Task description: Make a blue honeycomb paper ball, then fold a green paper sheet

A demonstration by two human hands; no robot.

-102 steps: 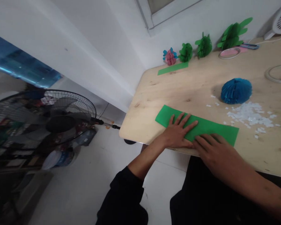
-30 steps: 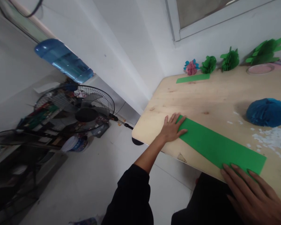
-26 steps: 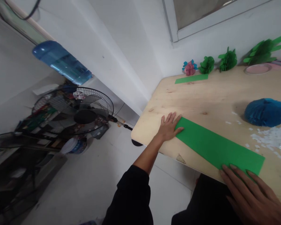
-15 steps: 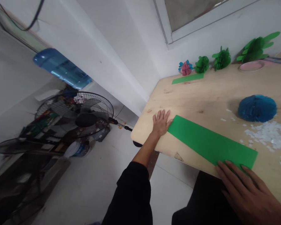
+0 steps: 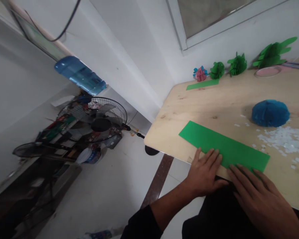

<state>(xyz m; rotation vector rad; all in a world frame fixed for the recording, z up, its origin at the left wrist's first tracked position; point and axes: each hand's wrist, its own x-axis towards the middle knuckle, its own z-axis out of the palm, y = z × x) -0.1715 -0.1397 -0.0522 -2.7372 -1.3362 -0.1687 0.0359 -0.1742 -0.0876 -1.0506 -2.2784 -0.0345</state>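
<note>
A long strip of green paper (image 5: 224, 141) lies flat near the front edge of the wooden table. My left hand (image 5: 205, 174) rests with its fingertips on the strip's near edge, around the middle, fingers stretched out and thumb apart. Beside it, my right hand (image 5: 261, 196) lies flat, its outstretched fingers on the near edge toward the strip's right end. Neither hand grips anything. Beyond the paper, to the right, sits a blue tissue-paper ball (image 5: 270, 113). White paper scraps (image 5: 286, 139) are scattered in front of the ball.
Along the wall at the table's (image 5: 174, 109) back stand a pink and blue paper flower (image 5: 200, 73) and several green paper shapes (image 5: 238, 63). A narrow green strip (image 5: 202, 85) lies before them. Left of the table are a fan (image 5: 101, 124) and a blue water bottle (image 5: 79, 74).
My left hand has slid from the strip's left end along its near edge to the middle, close to my right hand. My right hand stays near the right end. The view has shifted slightly.
</note>
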